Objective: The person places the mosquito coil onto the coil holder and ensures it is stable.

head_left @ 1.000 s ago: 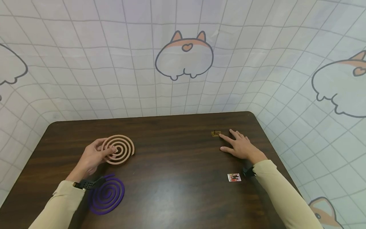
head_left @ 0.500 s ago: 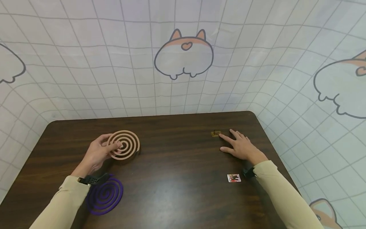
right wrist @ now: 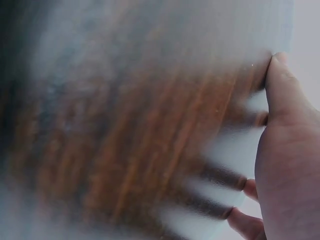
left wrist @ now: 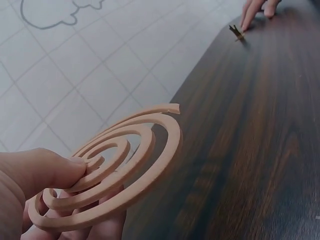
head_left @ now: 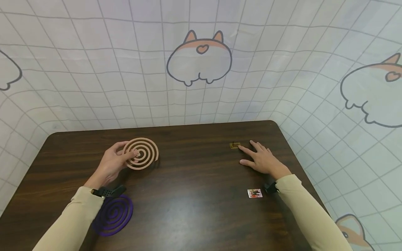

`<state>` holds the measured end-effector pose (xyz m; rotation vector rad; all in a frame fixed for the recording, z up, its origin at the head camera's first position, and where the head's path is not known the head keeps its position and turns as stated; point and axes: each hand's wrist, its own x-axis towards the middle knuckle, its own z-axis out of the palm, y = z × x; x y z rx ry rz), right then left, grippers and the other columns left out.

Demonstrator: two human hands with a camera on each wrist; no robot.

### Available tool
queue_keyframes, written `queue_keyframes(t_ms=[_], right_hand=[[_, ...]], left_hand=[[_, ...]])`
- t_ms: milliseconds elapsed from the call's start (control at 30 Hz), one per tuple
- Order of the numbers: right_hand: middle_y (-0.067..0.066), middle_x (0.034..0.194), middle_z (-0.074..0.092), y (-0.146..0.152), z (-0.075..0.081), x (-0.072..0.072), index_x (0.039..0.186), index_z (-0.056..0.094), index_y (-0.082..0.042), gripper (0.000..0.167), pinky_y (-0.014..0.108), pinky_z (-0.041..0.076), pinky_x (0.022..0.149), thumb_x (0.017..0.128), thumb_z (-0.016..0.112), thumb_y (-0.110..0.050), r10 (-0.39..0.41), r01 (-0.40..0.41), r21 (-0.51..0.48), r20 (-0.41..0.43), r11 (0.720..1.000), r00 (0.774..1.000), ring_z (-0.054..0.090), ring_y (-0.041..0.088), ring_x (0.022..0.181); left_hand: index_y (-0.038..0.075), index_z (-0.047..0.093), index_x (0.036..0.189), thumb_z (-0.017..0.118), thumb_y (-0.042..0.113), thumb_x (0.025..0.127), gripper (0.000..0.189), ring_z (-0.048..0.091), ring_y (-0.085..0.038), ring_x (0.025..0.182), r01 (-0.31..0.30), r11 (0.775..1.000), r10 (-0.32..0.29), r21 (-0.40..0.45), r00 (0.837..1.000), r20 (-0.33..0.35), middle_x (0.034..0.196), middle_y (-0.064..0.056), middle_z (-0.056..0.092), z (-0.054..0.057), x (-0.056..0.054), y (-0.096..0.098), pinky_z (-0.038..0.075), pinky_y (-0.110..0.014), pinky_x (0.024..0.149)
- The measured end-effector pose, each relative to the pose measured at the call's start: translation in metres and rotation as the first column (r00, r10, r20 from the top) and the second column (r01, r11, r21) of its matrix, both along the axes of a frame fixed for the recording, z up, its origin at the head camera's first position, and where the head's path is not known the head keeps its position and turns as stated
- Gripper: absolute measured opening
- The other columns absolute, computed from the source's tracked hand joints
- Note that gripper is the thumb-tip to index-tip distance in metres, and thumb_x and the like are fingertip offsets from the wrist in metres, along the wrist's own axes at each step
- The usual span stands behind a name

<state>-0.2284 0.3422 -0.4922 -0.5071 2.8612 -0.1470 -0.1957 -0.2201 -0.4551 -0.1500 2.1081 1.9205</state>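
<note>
A tan mosquito coil (head_left: 150, 147) is pinched near its centre by my left hand (head_left: 113, 161), thumb on top and fingers underneath. In the left wrist view the coil (left wrist: 172, 142) tilts above the table. My right hand (head_left: 263, 161) lies on the table with fingers spread. Its index fingertip touches the edge of a small brass-coloured metal coil stand (head_left: 234, 145), whose prong sticks up. A purple coil (head_left: 120, 221) lies on the table beneath my left forearm, partly covered by it. In the right wrist view, the fingertips rest on the wood and the stand is out of sight.
A small printed card (head_left: 254, 193) lies near my right wrist. The dark wooden table (head_left: 188, 181) has rounded far corners. White gridded fabric (head_left: 141, 62) with cartoon animal prints rises behind it and along both sides.
My left hand has carried the tan coil to the right and farther from me, off from above the purple coil. The right hand stays at the stand.
</note>
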Motion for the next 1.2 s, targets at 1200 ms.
queue_keyframes(t_ms=[1200], right_hand=[[0.024, 0.172, 0.016, 0.0, 0.003, -0.002, 0.164, 0.027, -0.035, 0.072, 0.078, 0.026, 0.119, 0.103, 0.045, -0.067, -0.011, 0.011, 0.001, 0.017, 1.0, 1.0, 0.021, 0.054, 0.156]], left_hand=[[0.005, 0.027, 0.157, 0.073, 0.018, 0.098, 0.077, 0.075, -0.007, 0.082, 0.046, 0.992, -0.043, 0.115, 0.999, -0.025, 0.1, 0.008, 0.073, 0.012, -0.023, 0.055, 0.064, -0.023, 0.078]])
